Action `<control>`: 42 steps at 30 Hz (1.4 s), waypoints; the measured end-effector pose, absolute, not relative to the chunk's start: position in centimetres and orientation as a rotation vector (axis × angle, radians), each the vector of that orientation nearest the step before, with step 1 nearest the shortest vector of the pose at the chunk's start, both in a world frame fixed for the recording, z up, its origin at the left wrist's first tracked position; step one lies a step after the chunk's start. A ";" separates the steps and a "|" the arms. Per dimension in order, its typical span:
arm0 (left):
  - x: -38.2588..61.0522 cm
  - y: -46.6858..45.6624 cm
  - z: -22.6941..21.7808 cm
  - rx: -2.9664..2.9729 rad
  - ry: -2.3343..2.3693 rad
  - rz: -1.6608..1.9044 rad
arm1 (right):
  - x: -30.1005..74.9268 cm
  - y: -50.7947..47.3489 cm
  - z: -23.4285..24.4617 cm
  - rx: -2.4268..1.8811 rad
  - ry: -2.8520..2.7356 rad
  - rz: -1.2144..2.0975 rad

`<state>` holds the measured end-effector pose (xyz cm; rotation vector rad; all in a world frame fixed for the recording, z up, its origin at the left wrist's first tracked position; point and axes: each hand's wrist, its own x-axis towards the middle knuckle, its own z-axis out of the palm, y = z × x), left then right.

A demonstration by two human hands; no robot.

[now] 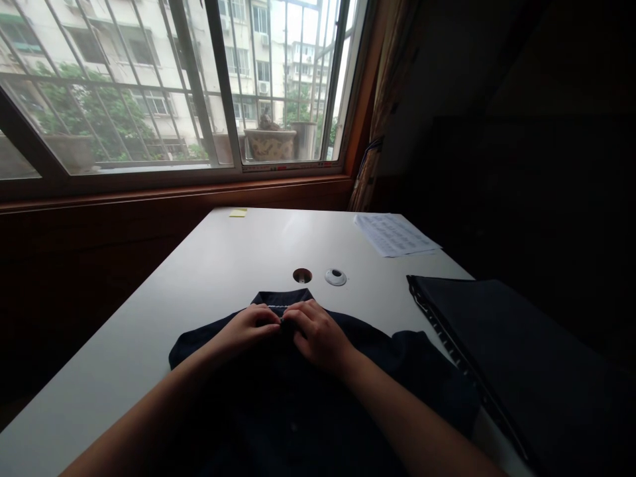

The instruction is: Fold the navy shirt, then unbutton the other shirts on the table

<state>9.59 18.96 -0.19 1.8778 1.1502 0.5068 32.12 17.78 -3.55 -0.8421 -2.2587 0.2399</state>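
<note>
A dark navy collared shirt (278,404) lies spread on the white table, its collar pointing towards the window. Just below the collar, my left hand (251,324) pinches the cloth at the front opening. My right hand (318,331) meets it from the other side, fingers bent and closed on the shirt's neck edge. Both sets of fingertips nearly touch at the middle. Whatever small part sits between them is too dark and covered to make out. The shirt's lower part fades into shadow between my forearms.
The white table (163,291) has a round cable hole (302,275) with its loose cover (336,277) beside it. Printed papers (395,234) lie at the far right, a yellow sticky note (238,212) at the far edge. A dark, flat folded item (507,344) covers the right side. Beyond stands a barred window (278,79).
</note>
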 end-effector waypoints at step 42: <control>9.4 18.9 -1.1 1.889 1.236 0.553 | 32.1 17.5 -3.4 -0.966 -2.036 0.092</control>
